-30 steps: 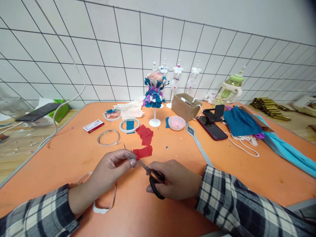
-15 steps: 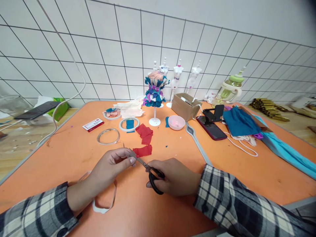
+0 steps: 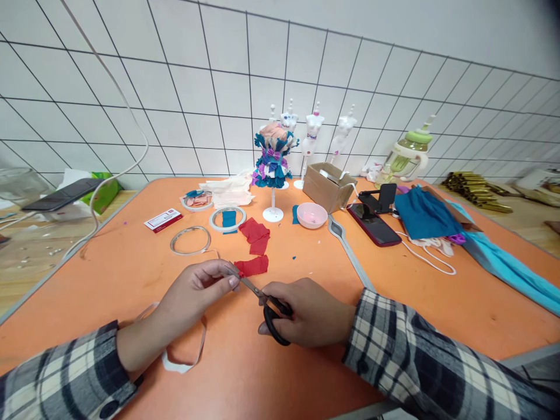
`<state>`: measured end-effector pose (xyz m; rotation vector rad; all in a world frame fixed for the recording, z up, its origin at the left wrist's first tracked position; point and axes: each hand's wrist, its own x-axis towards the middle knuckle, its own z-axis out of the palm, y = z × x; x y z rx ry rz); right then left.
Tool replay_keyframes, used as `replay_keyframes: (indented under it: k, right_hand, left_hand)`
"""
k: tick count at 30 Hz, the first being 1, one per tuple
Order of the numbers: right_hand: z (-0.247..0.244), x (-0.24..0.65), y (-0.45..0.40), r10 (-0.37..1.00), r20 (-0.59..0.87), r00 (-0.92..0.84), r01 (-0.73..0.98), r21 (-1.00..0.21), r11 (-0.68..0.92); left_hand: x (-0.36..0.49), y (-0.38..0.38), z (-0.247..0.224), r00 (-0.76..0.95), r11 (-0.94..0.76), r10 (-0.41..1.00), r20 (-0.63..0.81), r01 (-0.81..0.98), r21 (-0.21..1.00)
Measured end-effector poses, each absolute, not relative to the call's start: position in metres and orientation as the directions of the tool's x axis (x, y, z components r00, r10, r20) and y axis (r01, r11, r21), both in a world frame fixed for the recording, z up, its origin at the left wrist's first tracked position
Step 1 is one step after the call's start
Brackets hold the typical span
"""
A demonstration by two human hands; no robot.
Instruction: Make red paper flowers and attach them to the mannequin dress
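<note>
My right hand (image 3: 301,312) is wrapped round the black handles of a pair of scissors (image 3: 272,318). Their blades point up and left, and the tips reach the fingers of my left hand (image 3: 196,297). Thumb and forefinger of that hand are pinched together; what lies between them is too small to make out. Just beyond the blades lies a strip of red crepe paper (image 3: 252,266), with more red pieces (image 3: 255,235) behind it. A white band (image 3: 177,366) loops out from beneath my left wrist onto the orange table (image 3: 245,373).
A small dress form in a ruffled dress (image 3: 273,156) stands at the back, bare white forms (image 3: 313,129) behind it. Nearby are tape rolls (image 3: 189,253), a pink bowl (image 3: 312,216), a cardboard box (image 3: 329,186), a phone (image 3: 374,224), blue fabric (image 3: 422,213) and a bottle (image 3: 405,154).
The view has shifted very slightly. Both hands and the scissors keep almost the same pose, with the blade tips still at my left fingers.
</note>
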<state>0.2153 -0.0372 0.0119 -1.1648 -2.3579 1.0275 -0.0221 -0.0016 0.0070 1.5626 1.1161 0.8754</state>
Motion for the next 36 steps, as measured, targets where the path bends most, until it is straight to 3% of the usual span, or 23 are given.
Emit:
replay_keyframes:
  k: [7, 20, 28, 36]
  right_hand:
    - [0.0138, 0.2148, -0.0400, 0.781, -0.040, -0.623, 0.553, -0.729, 0.404]
    - [0.0114, 0.2144, -0.0396, 0.791, -0.038, -0.610, 0.569, -0.716, 0.405]
    - [0.0059, 0.2160, -0.0373, 0.805, -0.020, -0.593, 0.592, -0.689, 0.418]
    - [0.0068, 0.2157, -0.0338, 0.893, 0.054, -0.447, 0.577, -0.745, 0.334]
  left_hand:
    - [-0.0252, -0.0032, -0.0008, 0.434, -0.027, 0.899, -0.064, 0.201, 0.979]
    - [-0.0203, -0.0013, 0.0053, 0.433, -0.053, 0.899, -0.068, 0.260, 0.964]
    - [-0.0183, -0.0010, 0.0040, 0.393, -0.059, 0.917, -0.065, 0.295, 0.954]
    - [-0.0178, -0.0017, 0.0030, 0.286, -0.086, 0.958, -0.016, 0.341, 0.936]
